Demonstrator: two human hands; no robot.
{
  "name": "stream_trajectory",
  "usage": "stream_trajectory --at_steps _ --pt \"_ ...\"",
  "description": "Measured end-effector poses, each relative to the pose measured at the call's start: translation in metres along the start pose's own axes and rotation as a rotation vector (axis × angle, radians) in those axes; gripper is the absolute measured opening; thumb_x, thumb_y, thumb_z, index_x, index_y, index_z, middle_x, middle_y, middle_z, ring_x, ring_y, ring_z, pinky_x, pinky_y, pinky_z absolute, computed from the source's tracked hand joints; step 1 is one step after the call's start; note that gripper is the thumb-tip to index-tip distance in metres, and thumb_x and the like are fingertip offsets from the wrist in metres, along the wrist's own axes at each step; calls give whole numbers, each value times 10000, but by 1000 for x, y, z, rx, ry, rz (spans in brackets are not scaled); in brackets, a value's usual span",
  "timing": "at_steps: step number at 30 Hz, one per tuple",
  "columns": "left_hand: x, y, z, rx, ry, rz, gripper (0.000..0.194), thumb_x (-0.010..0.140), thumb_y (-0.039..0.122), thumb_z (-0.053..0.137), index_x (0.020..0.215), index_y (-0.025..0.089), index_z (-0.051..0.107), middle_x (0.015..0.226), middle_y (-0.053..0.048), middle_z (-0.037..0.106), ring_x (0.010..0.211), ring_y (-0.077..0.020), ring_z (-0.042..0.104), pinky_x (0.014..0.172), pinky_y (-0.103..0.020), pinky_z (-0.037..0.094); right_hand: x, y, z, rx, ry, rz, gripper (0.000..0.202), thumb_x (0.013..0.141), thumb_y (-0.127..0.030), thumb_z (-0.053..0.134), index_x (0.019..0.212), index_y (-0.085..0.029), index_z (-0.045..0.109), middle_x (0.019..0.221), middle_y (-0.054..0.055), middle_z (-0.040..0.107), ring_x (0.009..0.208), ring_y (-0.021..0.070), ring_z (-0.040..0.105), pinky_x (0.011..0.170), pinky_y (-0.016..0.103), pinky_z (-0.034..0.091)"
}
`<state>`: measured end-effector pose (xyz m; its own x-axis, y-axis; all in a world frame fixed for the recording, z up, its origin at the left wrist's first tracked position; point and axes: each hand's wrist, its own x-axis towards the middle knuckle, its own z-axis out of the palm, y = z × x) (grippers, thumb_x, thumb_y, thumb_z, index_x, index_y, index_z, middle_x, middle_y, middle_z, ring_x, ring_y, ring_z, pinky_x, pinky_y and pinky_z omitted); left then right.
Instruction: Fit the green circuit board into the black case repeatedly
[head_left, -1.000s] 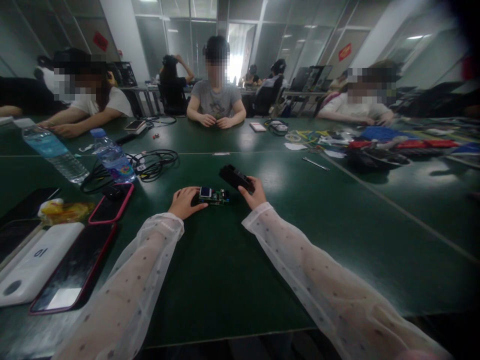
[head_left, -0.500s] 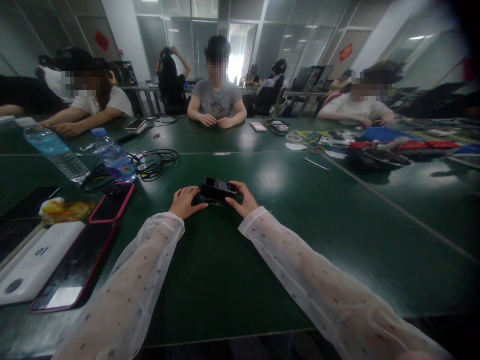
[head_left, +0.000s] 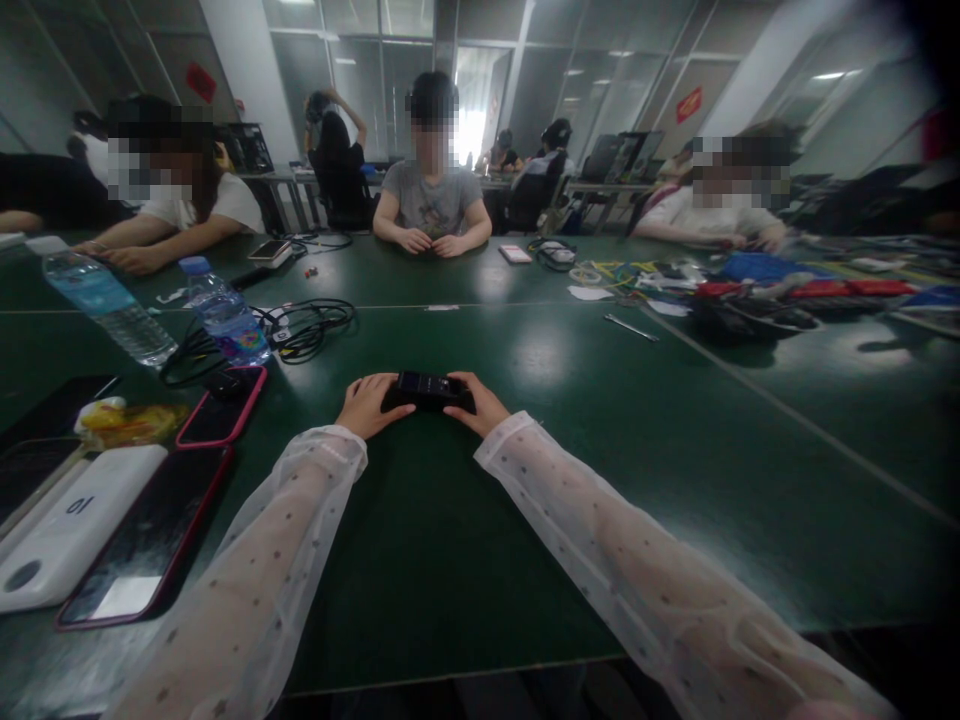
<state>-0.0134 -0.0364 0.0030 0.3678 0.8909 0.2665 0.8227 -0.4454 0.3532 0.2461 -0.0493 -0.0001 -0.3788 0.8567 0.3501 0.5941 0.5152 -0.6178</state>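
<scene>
A small black box-shaped device (head_left: 426, 390) lies flat at the middle of the green table (head_left: 465, 520), a dark panel and small pale marks on its upper face. My left hand (head_left: 369, 404) grips its left end, with the thumb along the near side and the fingers over the far edge. At the opposite end, my right hand (head_left: 478, 404) closes round it in the same way, fingers behind and thumb in front. Its ends are partly hidden by my fingers.
To the left are two water bottles (head_left: 225, 312), coiled black cables (head_left: 315, 330), several phones (head_left: 154, 530) and a white power bank (head_left: 82, 520). A metal wrench-like tool (head_left: 631, 328) lies ahead right, near a pile of cables and bags (head_left: 795, 295). Several people sit across the table.
The black device's upper part, tilted up with what looks like circuitry showing beneath, now sits level and no gap shows. My right hand has moved slightly lower and left.
</scene>
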Motion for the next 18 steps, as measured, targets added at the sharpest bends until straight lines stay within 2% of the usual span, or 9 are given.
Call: stream_trajectory --at_steps 18 --pt "0 3 -2 9 -10 -14 569 829 607 541 1250 229 480 1303 -87 539 1241 -287 442 1025 -474 297 -2 -3 -1 -46 -14 23 569 812 -333 634 1304 -244 364 1221 121 569 1144 273 570 934 506 467"
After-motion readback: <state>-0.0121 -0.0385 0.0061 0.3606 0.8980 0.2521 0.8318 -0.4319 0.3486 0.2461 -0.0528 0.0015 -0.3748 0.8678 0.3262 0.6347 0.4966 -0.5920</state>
